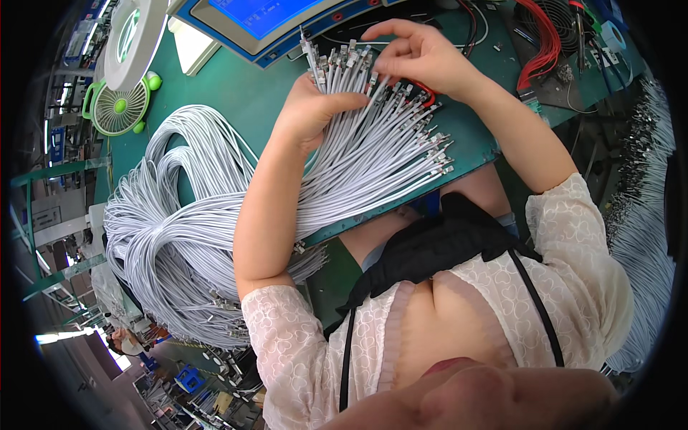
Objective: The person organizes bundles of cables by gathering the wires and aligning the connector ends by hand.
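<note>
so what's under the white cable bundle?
Green tabletop shows beside the white cable bundle and through its loop. Anything directly beneath the packed cables is covered, can't tell.

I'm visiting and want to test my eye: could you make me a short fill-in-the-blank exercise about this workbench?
1. The left hand lays its ____ across the white cables.
2. The wire bundle to the right of the right hand is coloured ____.
3. The small fan is mostly ____.
4. The lit screen is mainly ____.

Missing words: thumb; red; green; blue.

Cream heart-patterned sleeves (287, 337), black straps (347, 358)
</note>
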`<state>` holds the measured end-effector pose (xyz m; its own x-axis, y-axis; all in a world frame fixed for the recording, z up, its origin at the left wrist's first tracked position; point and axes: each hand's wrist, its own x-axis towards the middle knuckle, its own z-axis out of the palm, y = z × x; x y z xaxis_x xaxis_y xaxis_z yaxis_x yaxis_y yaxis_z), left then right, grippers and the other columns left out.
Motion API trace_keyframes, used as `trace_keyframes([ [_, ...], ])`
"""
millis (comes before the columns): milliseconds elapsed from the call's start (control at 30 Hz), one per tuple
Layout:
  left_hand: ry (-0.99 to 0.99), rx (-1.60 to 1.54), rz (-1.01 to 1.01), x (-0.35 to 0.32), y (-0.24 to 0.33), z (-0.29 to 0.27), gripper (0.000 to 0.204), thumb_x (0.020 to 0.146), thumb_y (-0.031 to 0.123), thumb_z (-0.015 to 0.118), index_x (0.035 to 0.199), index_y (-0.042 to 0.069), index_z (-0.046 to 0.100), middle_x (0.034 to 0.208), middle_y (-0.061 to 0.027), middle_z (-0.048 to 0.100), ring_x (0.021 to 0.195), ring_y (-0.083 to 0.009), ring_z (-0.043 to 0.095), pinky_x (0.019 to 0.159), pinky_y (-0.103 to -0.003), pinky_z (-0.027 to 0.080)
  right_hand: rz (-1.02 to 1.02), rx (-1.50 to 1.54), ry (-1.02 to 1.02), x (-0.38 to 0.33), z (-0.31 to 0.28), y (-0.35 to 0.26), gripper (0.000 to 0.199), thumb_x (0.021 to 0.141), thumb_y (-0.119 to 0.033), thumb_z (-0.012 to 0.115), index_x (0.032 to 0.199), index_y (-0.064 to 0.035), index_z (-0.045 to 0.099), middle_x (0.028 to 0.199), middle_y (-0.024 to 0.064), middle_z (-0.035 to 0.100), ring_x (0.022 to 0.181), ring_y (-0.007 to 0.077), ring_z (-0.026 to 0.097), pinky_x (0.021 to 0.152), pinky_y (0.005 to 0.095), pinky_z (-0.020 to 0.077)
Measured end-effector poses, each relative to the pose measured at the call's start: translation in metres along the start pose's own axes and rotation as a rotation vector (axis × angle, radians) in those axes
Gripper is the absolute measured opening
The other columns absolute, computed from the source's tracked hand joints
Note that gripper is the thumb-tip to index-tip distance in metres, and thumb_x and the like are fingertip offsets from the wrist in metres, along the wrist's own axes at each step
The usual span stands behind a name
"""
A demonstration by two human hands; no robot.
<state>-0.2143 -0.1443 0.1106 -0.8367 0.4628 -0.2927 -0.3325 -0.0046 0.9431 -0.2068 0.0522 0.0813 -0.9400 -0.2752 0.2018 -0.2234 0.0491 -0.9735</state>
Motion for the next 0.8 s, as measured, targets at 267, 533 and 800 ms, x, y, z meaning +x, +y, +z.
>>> trace_keyframes([
  [267,0.039,0.035,0.032,0.003,-0.003,-0.001,0.036,0.062,-0.007,0.069,0.096,-0.002,0.059,0.088,-0.0106,0.064,0.076,-0.0188,0.063,0.070,-0.030,0.052,0.095,0.042,-0.105,-0.002,0.002,-0.001,0.036,0.080,-0.007,0.058,0.115,-0.0045,0.050,0.074,0.0080,0.062,0.067,0.0115,0.060,0.063,0.0241,0.0501],
  [533,0.059,-0.001,0.031,0.003,-0.004,0.002,0.035,0.063,-0.007,0.069,0.095,-0.002,0.059,0.089,-0.0103,0.064,0.077,-0.0180,0.063,0.071,-0.030,0.051,0.024,0.089,-0.083,0.001,-0.005,0.001,0.033,0.085,-0.009,0.055,0.117,-0.0054,0.050,0.082,0.0059,0.063,0.072,0.0097,0.060,0.065,0.0216,0.0485],
  [800,0.061,-0.001,0.030,0.001,-0.003,0.003,0.034,0.063,-0.007,0.069,0.096,-0.001,0.059,0.090,-0.0105,0.064,0.078,-0.0179,0.063,0.072,-0.030,0.051,-0.095,-0.001,0.025,0.001,0.002,0.007,0.027,0.082,-0.006,0.055,0.109,-0.0038,0.054,0.077,0.0080,0.063,0.067,0.0120,0.061,0.061,0.0243,0.0502],
])
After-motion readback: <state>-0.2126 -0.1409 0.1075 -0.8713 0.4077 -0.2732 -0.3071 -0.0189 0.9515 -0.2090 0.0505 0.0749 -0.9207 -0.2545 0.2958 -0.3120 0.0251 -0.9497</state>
